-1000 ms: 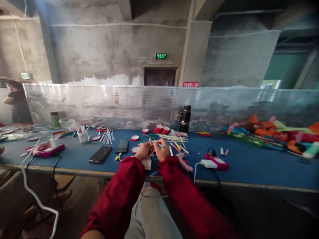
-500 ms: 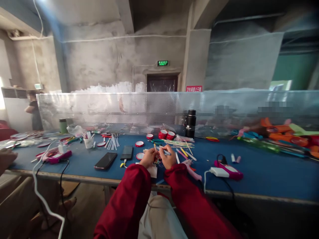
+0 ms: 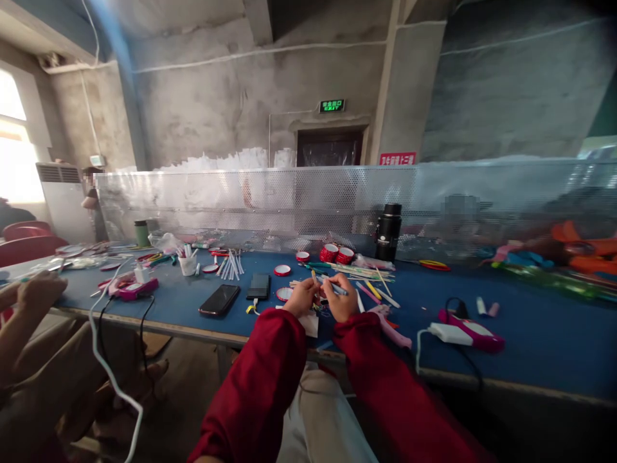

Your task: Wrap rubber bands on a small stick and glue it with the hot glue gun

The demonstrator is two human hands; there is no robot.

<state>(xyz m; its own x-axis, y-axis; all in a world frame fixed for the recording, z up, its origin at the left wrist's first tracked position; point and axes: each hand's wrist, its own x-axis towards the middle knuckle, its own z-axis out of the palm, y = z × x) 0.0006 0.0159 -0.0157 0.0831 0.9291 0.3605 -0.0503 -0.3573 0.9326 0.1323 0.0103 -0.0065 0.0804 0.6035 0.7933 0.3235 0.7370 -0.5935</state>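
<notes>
My left hand and my right hand are close together above the blue table. Fingers wrapped round it, my right hand holds a slim pale-blue pen-like stick, tilted toward the left hand. My left hand is closed in a pinch; what lies in it is too small to make out. A yellow-orange tip rises between the hands. Below them lie a white paper piece and small coloured bits. A red-rimmed round lid sits just left of my left hand.
Left are a black phone, a second device with a cable and a white cup of sticks. Red tape-like rolls and a black bottle stand behind. Right lies a magenta power strip. A co-worker's hands show far left.
The camera view has turned, so the scene sits further left to right and slightly higher. My hands keep the same hold on the pen-like stick. The co-worker's hands have come further into view.
</notes>
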